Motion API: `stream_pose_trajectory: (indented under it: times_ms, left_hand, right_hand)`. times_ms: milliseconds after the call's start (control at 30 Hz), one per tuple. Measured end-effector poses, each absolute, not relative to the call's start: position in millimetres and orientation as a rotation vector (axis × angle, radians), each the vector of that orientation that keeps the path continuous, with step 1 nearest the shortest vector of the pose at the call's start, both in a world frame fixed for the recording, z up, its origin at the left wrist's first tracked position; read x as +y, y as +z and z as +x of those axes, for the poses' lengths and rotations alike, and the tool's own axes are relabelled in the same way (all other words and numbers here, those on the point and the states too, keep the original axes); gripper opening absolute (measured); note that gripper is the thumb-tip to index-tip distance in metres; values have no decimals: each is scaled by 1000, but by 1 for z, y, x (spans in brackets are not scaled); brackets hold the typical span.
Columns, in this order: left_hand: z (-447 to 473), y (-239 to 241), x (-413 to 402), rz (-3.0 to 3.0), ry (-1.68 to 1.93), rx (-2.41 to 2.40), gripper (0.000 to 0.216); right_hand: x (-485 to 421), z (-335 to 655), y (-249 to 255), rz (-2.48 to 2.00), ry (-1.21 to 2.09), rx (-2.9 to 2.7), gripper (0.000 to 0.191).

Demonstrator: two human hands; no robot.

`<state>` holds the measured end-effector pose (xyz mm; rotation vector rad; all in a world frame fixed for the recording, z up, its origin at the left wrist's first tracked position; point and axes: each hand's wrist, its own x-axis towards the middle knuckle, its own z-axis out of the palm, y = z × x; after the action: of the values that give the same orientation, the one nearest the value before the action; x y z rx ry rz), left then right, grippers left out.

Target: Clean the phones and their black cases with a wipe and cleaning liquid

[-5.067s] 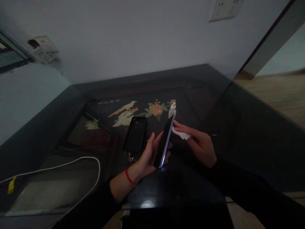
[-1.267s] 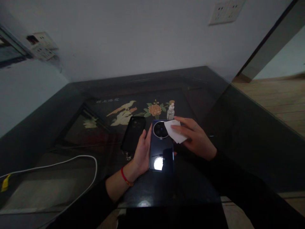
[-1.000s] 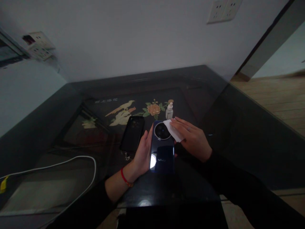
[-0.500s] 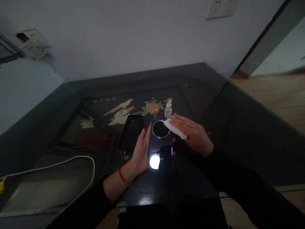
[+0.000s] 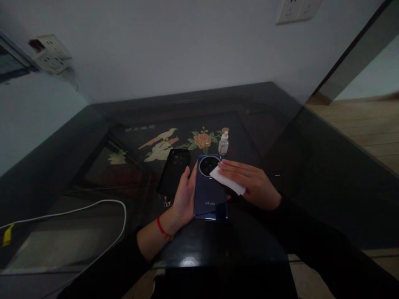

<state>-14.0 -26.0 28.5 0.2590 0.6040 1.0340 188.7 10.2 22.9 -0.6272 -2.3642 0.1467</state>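
**On the dark glass table (image 5: pixel 311 166): phone back mid-wipe, probably around halfway**

Over the near middle of the table, cradled the phone (image 5: pixel 209 197) back-up in the left hand (image 5: pixel 183 199), fingers curled round its 9 o'clock edge, thumb along the side. Held it just above the glass, or so it looked; couldn't tell if the bottom corner touched.

Pressed a folded white wipe (image 5: pixel 227 181) flat under the right hand (image 5: pixel 254 185), fingers straight and close together, not pinching. Caught the wipe's tip right at the 3 o'clock edge of the round camera ring (image 5: pixel 208 166).

Progress, as a guess: upper part getting the attention, lower half with the logo looked glossy but not under the wipe. Screen side faced down, so couldn't judge that. Called it partway, with the lower back and the case refit possibly left.

Orientation: ran the long axis 6 to 12 o'clock, tipped a hair toward 11. Pointed the camera end at 12, away from the body, logo end at 6.

Nearby: left the empty black case (image 5: pixel 173 172) lying just beside the phone at 10 o'clock, a small spray bottle (image 5: pixel 223 143) upright at 12, and a white cable (image 5: pixel 93 207) well apart at 9.
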Motion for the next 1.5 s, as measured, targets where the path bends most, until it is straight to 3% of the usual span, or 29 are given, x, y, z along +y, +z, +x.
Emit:
stream_pose_trajectory:
  times_ms: [167,300,533,767,967,1200,1400,1500]
  left_hand:
    - [-18,25,-19,254,1118,650,53]
    - [-14,25,-24,231,1065,598,53]
    - [-9,25,-34,166,934,577,54]
    - [-11,27,-24,191,993,542,55]
    - [-9,28,-27,114,990,656,53]
    - [-11,29,-21,182,1002,558,55]
    - [-13,31,-23,206,1060,628,53]
    - [-13,31,-24,233,1061,640,54]
  right_hand:
    - [0,185,25,-368,222,-2401,41]
    - [-5,182,24,-510,292,-2213,44]
    - [-14,158,20,-341,52,-2441,32]
    - [-27,156,21,59,45,-2521,27]
    - [-10,167,21,-450,50,-2377,32]
    - [-23,157,19,33,63,-2553,28]
    - [-7,171,19,-483,33,-2406,32]
    - [-9,169,21,-376,74,-2481,32]
